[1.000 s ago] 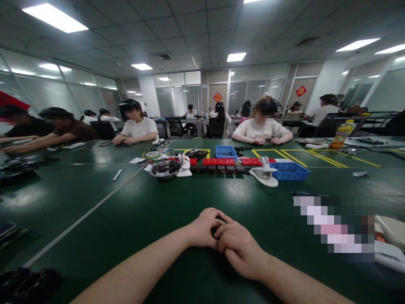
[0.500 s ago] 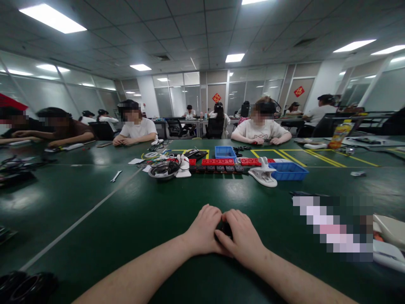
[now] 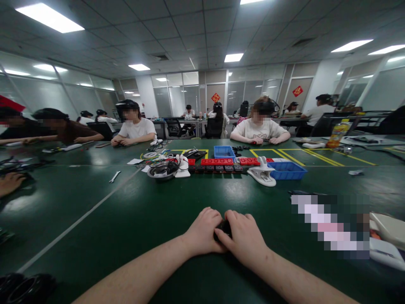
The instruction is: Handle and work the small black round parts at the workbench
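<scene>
Close together over the green table, my left hand (image 3: 205, 231) and my right hand (image 3: 245, 236) are wrapped round a small black object (image 3: 225, 228). Only a dark rounded part of it shows in the gap between the hands, so its kind cannot be made out. The left fingers curl behind it from the left. From the right, my right thumb reaches across its front while the other fingers bend over its far side. Both palms hide most of it.
Beyond my hands are a metal bowl (image 3: 162, 171) of cables, red blocks (image 3: 217, 161), a white clamp-like part (image 3: 262, 172) and a blue bin (image 3: 286, 170). A wrench (image 3: 114, 176) lies left. Black rings (image 3: 30, 289) sit at the lower left. A co-worker's hand (image 3: 12, 183) is at the left edge.
My right hand has shifted slightly, and more of the black object shows between my hands. A co-worker's hand has come into view at the left edge.
</scene>
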The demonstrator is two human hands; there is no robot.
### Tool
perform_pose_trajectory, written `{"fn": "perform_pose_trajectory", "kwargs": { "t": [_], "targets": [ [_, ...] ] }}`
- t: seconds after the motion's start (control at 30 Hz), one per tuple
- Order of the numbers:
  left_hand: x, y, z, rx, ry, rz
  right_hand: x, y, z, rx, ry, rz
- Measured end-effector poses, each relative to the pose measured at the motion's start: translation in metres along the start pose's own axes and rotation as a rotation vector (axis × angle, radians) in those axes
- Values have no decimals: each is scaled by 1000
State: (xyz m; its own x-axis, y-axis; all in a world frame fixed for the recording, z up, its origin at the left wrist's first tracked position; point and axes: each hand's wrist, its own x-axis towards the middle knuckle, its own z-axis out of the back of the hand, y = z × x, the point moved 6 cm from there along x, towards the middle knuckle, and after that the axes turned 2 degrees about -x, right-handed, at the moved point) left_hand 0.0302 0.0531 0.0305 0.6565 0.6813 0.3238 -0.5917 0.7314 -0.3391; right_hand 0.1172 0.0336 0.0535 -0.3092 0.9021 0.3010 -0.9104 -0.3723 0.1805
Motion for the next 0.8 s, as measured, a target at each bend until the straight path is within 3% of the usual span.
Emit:
{"fn": "perform_pose_trajectory", "kwargs": {
  "t": [0.27,0.5,0.67,0.8],
  "targets": [
    [2,13,-6,-212,118,-31,-8,17,9,128,37,243],
    [2,15,-10,-236,197,-42,-18,30,4,399,-83,520],
    [0,10,-6,-220,190,-61,-20,26,9,441,-116,495],
    [-1,7,1,-267,132,-28,-14,14,18,380,-186,338]
  ]
}}
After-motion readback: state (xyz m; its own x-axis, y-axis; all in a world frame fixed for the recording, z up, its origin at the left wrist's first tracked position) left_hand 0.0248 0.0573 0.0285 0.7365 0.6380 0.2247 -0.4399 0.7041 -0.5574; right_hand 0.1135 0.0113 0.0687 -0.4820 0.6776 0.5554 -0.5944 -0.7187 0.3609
